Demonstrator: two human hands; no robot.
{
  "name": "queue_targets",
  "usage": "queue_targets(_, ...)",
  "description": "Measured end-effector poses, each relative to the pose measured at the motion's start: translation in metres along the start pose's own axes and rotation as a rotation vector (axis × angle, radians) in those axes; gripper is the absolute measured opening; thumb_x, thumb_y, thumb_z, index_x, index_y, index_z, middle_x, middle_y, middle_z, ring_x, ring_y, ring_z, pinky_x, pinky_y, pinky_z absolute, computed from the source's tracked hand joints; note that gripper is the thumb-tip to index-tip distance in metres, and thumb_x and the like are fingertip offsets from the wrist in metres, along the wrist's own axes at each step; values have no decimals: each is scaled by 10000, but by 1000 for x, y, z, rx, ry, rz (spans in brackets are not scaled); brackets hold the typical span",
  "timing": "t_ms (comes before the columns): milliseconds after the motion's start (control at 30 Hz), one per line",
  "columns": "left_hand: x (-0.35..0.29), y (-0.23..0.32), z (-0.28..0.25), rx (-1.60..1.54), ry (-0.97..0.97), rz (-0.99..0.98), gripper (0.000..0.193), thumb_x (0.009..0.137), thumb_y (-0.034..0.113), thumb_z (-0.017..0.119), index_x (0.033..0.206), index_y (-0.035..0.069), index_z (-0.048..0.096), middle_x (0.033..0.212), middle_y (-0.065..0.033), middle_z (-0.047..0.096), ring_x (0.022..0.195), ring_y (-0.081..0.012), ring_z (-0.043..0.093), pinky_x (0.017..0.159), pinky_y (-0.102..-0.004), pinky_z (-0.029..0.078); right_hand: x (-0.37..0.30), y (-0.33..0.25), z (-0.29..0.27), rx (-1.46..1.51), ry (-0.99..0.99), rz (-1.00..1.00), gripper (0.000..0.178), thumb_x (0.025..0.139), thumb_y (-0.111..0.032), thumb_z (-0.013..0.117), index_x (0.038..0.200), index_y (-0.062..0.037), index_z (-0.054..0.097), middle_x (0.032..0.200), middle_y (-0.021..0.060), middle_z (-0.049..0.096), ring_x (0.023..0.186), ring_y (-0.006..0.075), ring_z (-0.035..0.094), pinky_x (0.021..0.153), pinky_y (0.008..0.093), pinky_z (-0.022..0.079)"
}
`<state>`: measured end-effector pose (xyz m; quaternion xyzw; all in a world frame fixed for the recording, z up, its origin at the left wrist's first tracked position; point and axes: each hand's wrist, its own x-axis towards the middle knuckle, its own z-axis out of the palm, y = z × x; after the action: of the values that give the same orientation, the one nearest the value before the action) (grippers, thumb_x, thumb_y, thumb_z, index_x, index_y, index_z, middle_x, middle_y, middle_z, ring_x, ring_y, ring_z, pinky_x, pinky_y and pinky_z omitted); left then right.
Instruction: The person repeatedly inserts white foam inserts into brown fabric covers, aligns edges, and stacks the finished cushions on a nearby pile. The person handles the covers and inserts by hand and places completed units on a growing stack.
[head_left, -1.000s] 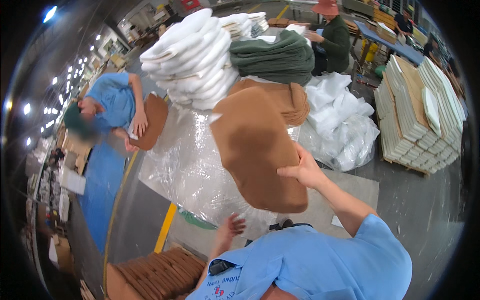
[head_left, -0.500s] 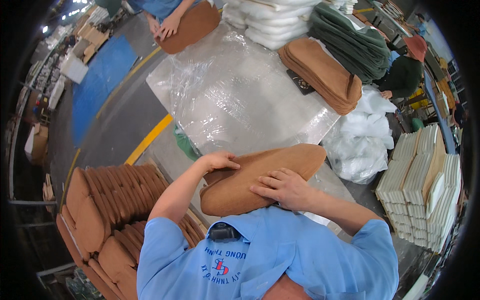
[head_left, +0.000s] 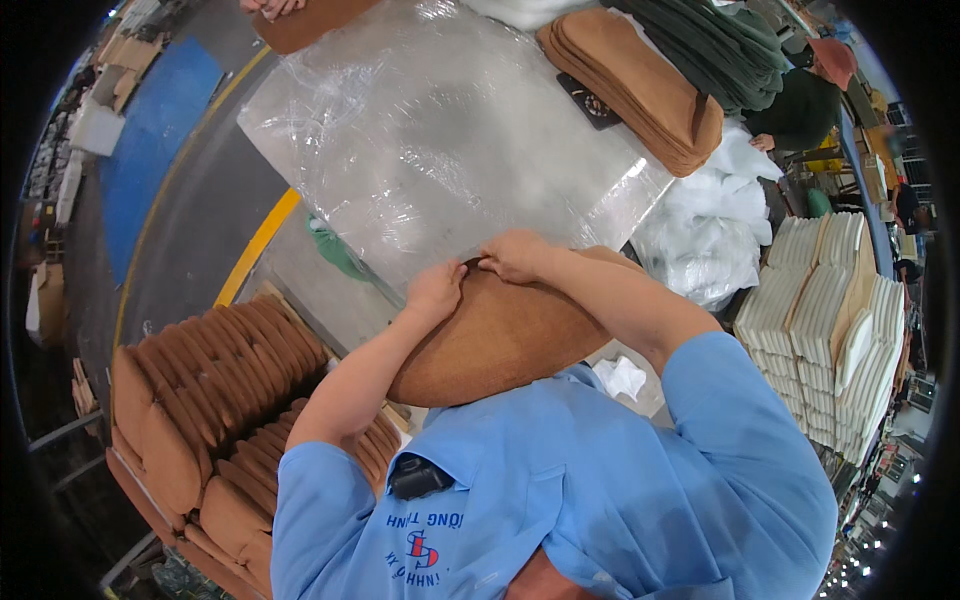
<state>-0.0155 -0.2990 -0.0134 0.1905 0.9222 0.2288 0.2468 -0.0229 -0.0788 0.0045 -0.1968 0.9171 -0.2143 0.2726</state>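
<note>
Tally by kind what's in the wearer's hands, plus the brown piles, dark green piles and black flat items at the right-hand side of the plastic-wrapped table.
Brown piece, gripped by the left hand and right hand: 1
Brown pile: 1
Dark green pile, partly cut off: 1
Black flat item: 1
Total: 4

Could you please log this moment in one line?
left hand: pinching brown cushion, far edge | right hand: pinching same edge | ahead: plastic-covered table | left: cushion stack
</note>
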Motion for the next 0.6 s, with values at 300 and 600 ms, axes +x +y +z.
queue_targets(300,7,-4,16,32,206,1,249,1063,320,539,995,86,589,888,-214,723,851,-434,701,716,-580,521,5,7,24,102,279,35,276,1041,-369,557,988,-107,626,947,137,737,888,401,702,747,533,535)
queue_targets(600,-20,-20,-61,-226,316,-5,364,1059,318,554,1261,24,627,1199,-223,687,1144,-413,635,967,-493,498,-28,34,-39,264,341,135,506,1032,-493,584,1266,-52,669,1210,243,696,1140,428,659,980,498,524)
